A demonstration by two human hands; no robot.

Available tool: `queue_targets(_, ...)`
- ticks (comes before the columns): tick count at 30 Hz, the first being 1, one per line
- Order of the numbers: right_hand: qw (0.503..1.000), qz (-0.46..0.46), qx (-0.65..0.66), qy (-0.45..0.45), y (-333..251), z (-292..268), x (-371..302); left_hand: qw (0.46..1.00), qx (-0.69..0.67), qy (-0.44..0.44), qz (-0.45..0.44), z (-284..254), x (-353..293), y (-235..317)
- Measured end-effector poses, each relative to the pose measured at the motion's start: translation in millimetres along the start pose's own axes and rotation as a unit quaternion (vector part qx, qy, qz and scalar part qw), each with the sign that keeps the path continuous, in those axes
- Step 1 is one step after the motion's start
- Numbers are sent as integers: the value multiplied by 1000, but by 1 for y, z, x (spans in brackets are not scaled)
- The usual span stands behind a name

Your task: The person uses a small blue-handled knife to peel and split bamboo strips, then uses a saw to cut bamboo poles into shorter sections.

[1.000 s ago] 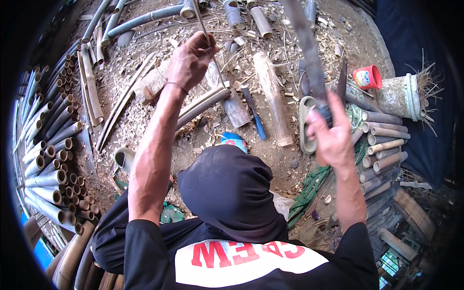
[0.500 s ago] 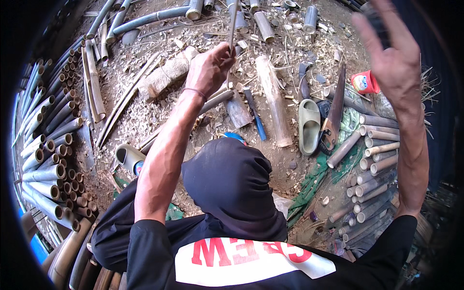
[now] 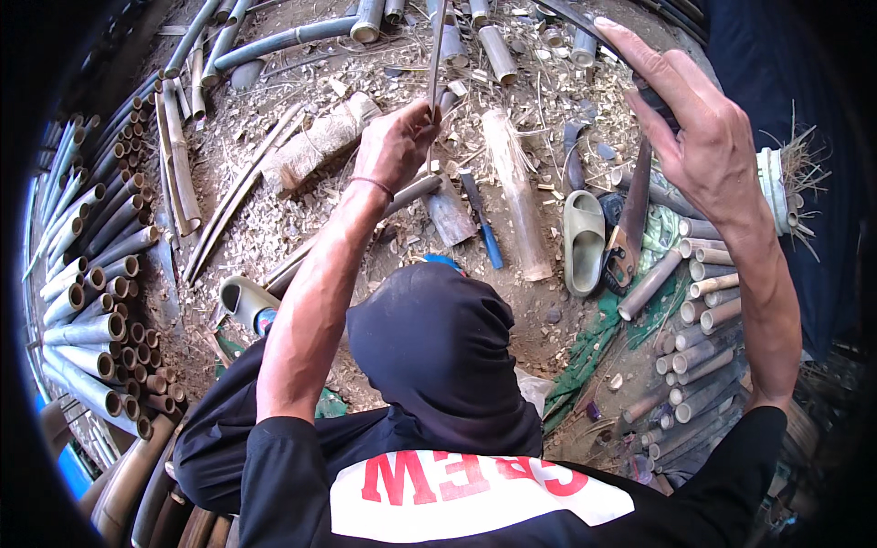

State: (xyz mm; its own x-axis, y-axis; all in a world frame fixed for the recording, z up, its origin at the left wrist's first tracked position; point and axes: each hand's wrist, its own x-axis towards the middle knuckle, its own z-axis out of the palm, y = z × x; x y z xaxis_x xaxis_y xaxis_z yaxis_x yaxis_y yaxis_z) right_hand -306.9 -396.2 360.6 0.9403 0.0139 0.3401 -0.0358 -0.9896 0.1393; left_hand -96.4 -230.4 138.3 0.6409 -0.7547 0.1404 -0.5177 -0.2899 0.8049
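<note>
My left grip [image 3: 397, 146] pinches strip [image 3: 438, 55], right grip [image 3: 705, 128] holds knife [image 3: 581, 20], so I should keep strip steady, strokes controlled.

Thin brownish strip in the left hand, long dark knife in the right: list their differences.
The thin brownish strip runs nearly upright in the picture; the long dark knife slants up to the left. The strip sits in the closed left hand; the knife is in the right hand, fingers extended. Both run past the upper edge.
</note>
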Motion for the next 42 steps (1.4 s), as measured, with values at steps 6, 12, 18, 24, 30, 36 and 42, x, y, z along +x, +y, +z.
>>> queue_targets(6,998,-24,-47,44,-9,0,7,1000,-8,16,22,2,-3,-7)
queue_targets(12,997,23,-54,40,8,18,-21,1000,5,-7,-3,0,-4,-6)
queue_targets(18,964,264,3,3,36,123,-85,974,-113,149,-129,14,-51,-43)
queue_targets(24,857,457,180,-154,-8,329,-212,520,-640,315,-470,40,-221,-262)
queue_targets(30,799,584,129,61,-20,332,-266,547,-589,396,-443,-77,-227,-330)
queue_targets(36,805,544,88,-219,7,300,-375,654,-475,489,-327,-66,-126,-194)
queue_targets(42,798,561,169,-138,18,261,-373,807,-414,406,-111,-77,-56,-43)
